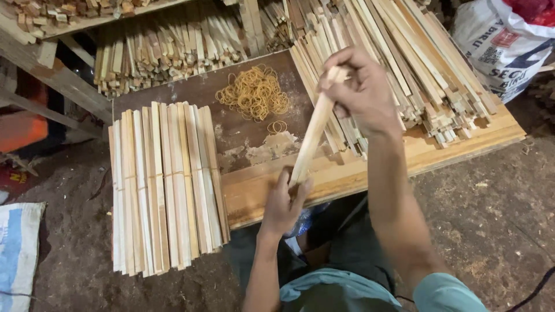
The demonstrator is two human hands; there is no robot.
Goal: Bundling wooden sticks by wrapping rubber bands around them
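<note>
Left hand: fingers closed on lower end of wooden stick bundle (tilted); upper end is gripped by right hand. Rubber bands are heaped on counter.

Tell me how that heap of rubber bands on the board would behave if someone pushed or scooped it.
The rubber bands are thin loose loops, so probably floppy and very light. Lying tangled in a heap, they would likely drag along in a clump, shedding strays like the few bands already apart. They seem unlikely to roll or break.
</note>
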